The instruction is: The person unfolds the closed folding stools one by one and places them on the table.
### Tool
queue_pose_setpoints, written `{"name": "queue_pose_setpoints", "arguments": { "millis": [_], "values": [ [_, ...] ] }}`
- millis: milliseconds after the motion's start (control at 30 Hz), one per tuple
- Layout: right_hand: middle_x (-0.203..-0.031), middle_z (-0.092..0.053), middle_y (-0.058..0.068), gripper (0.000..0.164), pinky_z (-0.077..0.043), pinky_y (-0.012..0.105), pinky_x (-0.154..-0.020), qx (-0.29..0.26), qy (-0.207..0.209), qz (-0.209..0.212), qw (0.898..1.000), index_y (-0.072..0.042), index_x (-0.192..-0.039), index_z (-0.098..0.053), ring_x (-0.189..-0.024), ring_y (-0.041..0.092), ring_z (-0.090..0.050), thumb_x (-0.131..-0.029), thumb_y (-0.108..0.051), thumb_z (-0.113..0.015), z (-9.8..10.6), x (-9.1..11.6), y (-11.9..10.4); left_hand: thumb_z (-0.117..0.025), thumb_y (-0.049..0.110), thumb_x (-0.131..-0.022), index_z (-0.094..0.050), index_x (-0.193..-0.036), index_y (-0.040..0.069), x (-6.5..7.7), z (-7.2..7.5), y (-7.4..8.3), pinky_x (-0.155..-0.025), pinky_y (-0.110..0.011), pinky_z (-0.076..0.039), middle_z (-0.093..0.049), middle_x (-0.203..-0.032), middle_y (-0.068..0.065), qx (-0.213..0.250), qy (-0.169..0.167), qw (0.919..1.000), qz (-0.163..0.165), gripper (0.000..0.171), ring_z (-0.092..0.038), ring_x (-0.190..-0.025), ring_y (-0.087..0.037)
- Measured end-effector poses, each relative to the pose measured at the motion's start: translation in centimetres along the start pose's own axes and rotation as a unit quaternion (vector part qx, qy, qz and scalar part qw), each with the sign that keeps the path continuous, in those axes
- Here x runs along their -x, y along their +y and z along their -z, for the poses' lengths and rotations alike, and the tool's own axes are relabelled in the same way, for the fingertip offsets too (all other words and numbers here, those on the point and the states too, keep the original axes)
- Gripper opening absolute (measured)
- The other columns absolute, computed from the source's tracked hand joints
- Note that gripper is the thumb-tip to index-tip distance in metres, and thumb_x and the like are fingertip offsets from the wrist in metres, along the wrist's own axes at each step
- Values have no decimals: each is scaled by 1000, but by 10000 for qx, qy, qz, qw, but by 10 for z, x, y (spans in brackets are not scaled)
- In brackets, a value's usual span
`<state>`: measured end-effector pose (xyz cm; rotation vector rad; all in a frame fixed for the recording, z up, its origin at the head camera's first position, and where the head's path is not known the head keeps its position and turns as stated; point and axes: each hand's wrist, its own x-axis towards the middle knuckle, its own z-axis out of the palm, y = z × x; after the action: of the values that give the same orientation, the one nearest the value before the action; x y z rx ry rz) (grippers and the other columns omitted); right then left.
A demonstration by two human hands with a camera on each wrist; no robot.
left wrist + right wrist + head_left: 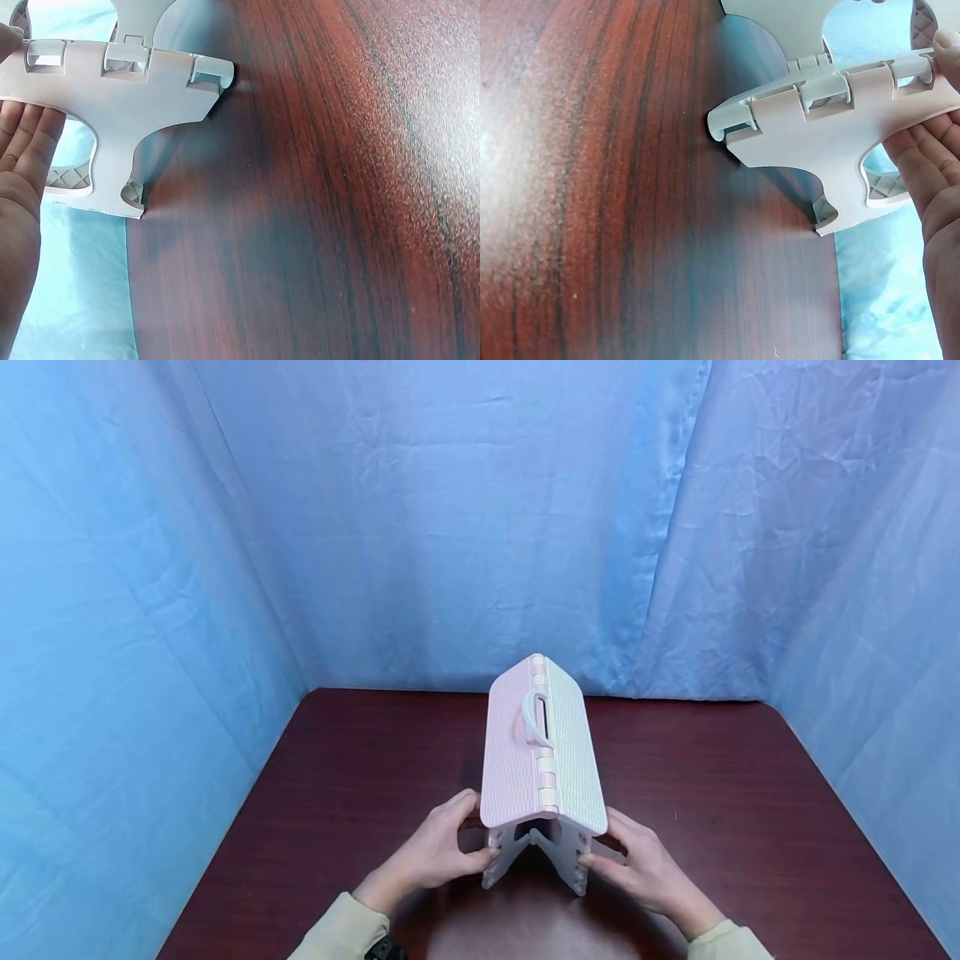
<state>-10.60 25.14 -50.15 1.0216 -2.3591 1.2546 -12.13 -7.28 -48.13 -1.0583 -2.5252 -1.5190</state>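
A pale pink and white folding step stool (510, 743) stands partly folded on the dark wooden table, its ribbed top peaked like a roof along the hinge line. A small loop handle (531, 718) sticks up at the middle of that ridge. My left hand (435, 843) grips the stool's left leg panel (112, 90), thumb on the near edge and fingers round the outer side. On the other side my right hand (637, 860) grips the right leg panel (840, 127) likewise. Between the panels, a folding brace (532, 837) bends upward at its middle.
Glossy reddish-brown tabletop (360, 752) lies under the stool, with rounded far corners. Blue cloth curtains (450, 527) hang behind the table and along both sides. A dark band (385, 948) sits at the left wrist.
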Motion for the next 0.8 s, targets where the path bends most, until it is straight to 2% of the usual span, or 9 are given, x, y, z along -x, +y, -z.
{"name": "queue_pose_setpoints", "arguments": {
  "millis": [133,333,633,800],
  "values": [
    [-127,-66,8,60,-52,16,-94,20,20,32,10000,-4,-132,-63,-117,5,-63,-77,1,-86,1,0,1,-80,9,-82,-59,-122,13,0,0,0,-92,-36,-58,-60,-116,3,-137,15,9999,28,46,-63,-106,-12],
    [-126,-65,11,62,-51,14,-94,-29,98,182,9998,-3,-133,-62,-117,4,-62,-77,1,-86,2,0,3,-80,7,-82,-59,-122,12,1,1,0,-90,-42,-59,-60,-115,2,-46,24,10000,-57,45,-65,-106,-14],
    [-128,-65,13,64,-50,13,-95,84,124,172,9997,-3,-134,-62,-118,5,-62,-75,1,-87,3,3,6,-79,7,-84,-59,-123,12,0,4,0,-92,-38,-59,-60,-115,1,70,-53,9999,63,45,-65,-107,-14],
    [-130,-64,13,65,-50,13,-95,59,105,142,9998,-3,-136,-61,-120,4,-61,-76,1,-87,5,2,5,-80,10,-82,-59,-123,13,1,5,-1,-90,-39,-59,-60,-115,4,-184,-23,9998,30,46,-62,-105,-8]
  ]
}}
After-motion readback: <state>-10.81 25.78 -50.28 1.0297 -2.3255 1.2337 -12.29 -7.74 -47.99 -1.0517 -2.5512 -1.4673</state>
